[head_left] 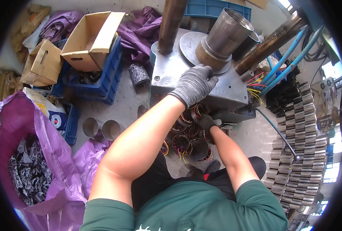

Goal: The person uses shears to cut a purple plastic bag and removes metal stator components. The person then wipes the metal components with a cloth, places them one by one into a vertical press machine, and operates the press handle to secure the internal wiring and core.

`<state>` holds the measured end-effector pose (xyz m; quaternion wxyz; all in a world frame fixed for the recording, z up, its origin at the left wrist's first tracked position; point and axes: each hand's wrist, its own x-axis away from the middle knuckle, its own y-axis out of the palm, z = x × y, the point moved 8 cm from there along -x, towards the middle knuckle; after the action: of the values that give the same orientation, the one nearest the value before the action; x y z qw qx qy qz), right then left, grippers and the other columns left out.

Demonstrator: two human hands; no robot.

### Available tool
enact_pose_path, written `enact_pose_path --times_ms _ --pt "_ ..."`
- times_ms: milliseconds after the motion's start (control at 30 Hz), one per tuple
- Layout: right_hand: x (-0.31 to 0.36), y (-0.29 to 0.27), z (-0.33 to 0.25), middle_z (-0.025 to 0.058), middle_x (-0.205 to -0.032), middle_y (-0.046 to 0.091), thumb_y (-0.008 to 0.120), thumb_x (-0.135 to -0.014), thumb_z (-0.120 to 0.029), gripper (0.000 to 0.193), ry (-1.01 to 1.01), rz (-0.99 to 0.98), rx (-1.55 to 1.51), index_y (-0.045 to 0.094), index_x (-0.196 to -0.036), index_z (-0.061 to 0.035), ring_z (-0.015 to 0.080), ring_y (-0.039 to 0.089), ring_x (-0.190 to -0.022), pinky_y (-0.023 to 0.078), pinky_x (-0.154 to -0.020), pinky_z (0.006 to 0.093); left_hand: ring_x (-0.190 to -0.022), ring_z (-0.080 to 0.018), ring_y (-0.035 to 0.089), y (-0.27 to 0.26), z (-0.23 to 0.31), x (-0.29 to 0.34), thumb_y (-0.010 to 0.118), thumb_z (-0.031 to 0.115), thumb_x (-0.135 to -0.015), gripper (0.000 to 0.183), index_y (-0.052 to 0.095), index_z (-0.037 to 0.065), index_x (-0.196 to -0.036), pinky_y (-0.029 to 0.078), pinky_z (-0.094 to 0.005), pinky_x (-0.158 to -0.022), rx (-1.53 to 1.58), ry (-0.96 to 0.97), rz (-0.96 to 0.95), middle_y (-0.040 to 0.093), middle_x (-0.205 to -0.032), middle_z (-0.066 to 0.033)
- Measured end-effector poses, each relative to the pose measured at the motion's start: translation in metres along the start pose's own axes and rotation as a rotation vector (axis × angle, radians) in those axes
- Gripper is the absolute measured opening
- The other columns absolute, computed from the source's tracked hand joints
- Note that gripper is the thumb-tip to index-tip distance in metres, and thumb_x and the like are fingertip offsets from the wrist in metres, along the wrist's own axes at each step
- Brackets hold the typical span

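Observation:
My left hand (196,84), in a grey knit glove, rests at the metal top of a press (167,77). Its thumb stands apart from the bent fingers, and nothing shows between them. Just beyond the fingertips, a steel cylinder (226,34) stands, slightly tilted in view, on a brownish ring (213,57) over a round plate (188,44). Lower down, under the press edge, my gloved right hand (206,122) is closed at a wound stator (196,111) with red and yellow wires. Its fingers are partly hidden. More wound stators (180,143) lie on the floor below it.
Steel columns (173,25) flank the cylinder. Many metal sleeves (302,150) are stacked at right, near a lever with a ball end (296,158). At left are cardboard boxes (88,59), blue crates (111,82), a purple sack (59,161) and two open sleeves (112,130).

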<state>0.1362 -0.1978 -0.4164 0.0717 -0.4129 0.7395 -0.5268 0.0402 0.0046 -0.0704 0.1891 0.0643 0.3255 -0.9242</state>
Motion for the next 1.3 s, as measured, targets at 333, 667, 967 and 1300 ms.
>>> enact_pose_path --times_ms 333,667,967,1300 --pt "0.132 -0.135 -0.052 0.0163 -0.103 0.075 0.068 -0.1 -0.04 0.052 0.145 -0.118 -0.418 0.066 -0.125 0.005 0.0221 0.068 -0.094 0.054 -0.087 0.0375 -0.101 -0.0385 0.069 0.007 0.013 -0.004 0.066 0.035 -0.095 0.033 0.071 0.003 -0.104 0.054 -0.0474 -0.092 0.016 0.048 0.068 0.071 -0.104 -0.021" --pt "0.197 -0.242 -0.078 0.0076 -0.108 0.072 0.065 -0.103 -0.034 0.036 -0.019 0.311 -1.958 0.068 -0.119 -0.0019 0.0175 0.067 -0.1 0.055 -0.094 0.0359 -0.113 -0.0214 0.063 0.07 0.028 0.03 0.058 -0.002 -0.089 0.051 0.051 0.005 -0.14 0.056 -0.0354 -0.096 0.64 -0.136 -0.03 0.062 -0.13 -0.0123" --pt "0.204 -0.263 -0.09 0.0048 -0.115 0.066 0.054 -0.104 -0.035 0.03 -0.549 -0.074 -2.209 0.063 -0.119 -0.0115 0.0219 0.063 -0.11 0.05 -0.101 0.0421 -0.136 -0.0223 0.051 0.103 0.104 0.065 0.078 0.021 -0.09 0.082 0.034 0.005 -0.158 0.041 -0.0407 -0.116 1.06 0.057 -0.3 0.053 -0.147 -0.0104" --pt "0.206 -0.25 -0.096 0.0039 -0.106 0.068 0.061 -0.101 -0.034 0.027 -0.231 -0.087 -2.375 0.065 -0.115 -0.0115 0.0206 0.066 -0.102 0.053 -0.098 0.0402 -0.118 -0.0247 0.064 0.093 0.105 0.056 0.068 0.043 -0.096 0.066 0.052 -0.003 -0.141 0.051 -0.0407 -0.105 1.116 -0.038 -0.251 0.065 -0.129 -0.0173"
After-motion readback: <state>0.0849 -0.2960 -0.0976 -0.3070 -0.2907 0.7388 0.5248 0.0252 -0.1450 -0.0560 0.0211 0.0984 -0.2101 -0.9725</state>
